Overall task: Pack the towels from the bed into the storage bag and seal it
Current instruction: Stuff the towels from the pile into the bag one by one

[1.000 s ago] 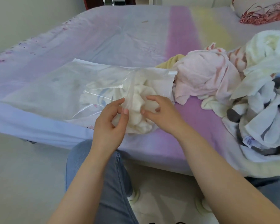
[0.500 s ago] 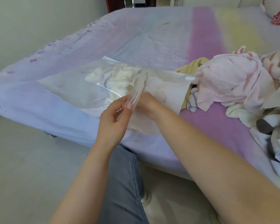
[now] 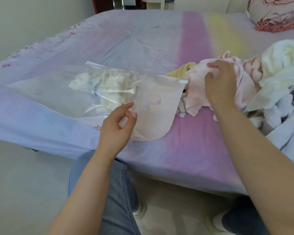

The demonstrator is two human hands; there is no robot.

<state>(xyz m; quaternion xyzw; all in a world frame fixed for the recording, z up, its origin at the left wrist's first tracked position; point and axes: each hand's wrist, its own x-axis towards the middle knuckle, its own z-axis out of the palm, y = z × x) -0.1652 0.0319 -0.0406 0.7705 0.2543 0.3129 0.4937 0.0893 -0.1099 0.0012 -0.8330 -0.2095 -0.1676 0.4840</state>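
A clear plastic storage bag point(image 3: 54, 89) lies flat on the bed with a cream towel point(image 3: 109, 85) inside it. Its open white mouth flap point(image 3: 159, 106) points right. My left hand point(image 3: 119, 122) pinches the near edge of that mouth between thumb and fingers. My right hand point(image 3: 221, 85) rests on top of a pink towel point(image 3: 193, 92) just right of the bag, fingers curled into the cloth. A heap of white and grey-striped towels point(image 3: 282, 99) lies at the far right, with a yellow cloth point(image 3: 180, 72) peeking out behind the pink one.
The bed point(image 3: 126, 41) has a lilac, pink and yellow sheet. A red-patterned pillow point(image 3: 277, 14) sits at the back right. My jeans-clad knee point(image 3: 109, 184) is below the bed's near edge, over a pale floor.
My right hand has left the bag's mouth and moved right onto the pink towel. The cream towel now sits deeper inside the bag. My left hand still holds the bag's edge.
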